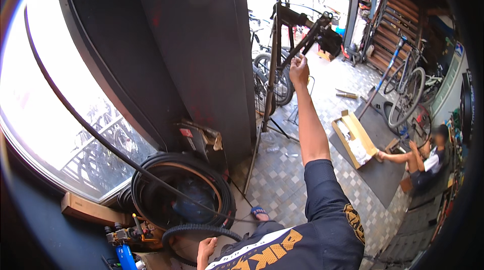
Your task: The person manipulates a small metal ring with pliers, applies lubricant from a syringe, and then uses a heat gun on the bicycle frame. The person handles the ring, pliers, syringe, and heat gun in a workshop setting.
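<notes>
My right arm stretches far forward, and my right hand is up beside the slanted bar of a black bicycle repair stand. Its fingers are curled closed at that bar; what lies inside them, if anything, is hidden. A dark clamp head sits at the stand's upper right. Low in the view, my left hand is near my body with fingers curled. It is nearest to a knobby black tyre that arches beside it; whether it grips anything does not show.
Stacked tyres lean below the window at left, with a long dark curved strip crossing before them. A wooden beam lies there. At right are an open cardboard box, a seated person and bicycles.
</notes>
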Demonstrator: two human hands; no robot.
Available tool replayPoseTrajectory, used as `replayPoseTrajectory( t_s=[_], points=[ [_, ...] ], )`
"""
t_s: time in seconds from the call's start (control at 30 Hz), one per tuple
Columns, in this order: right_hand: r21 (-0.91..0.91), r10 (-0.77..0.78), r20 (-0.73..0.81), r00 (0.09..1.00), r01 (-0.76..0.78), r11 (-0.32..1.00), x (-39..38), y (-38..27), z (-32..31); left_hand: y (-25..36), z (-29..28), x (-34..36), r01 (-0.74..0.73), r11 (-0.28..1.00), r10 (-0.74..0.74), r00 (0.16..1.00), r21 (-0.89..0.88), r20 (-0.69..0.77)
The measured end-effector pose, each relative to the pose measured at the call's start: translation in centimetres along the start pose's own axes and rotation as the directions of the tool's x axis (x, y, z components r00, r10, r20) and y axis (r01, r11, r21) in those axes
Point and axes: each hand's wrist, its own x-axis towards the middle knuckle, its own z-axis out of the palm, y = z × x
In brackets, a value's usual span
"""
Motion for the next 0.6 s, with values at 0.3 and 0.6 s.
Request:
replayPoseTrajectory(
  t_s=[0.3,0.6],
  points=[
    [0.064,0.274,-0.043,0.961,-0.271,0.961,11.0,10.7,10.7,7.4,1.9,2.9,-0.195,0.980,0.199,0.968,0.041,-0.151],
    [0.697,0.365,-0.113,0.924,-0.188,0.692,11.2,6.4,12.9,5.1,3.9,3.8,-0.183,0.982,0.169,0.963,-0.049,-0.210]
  ],
)
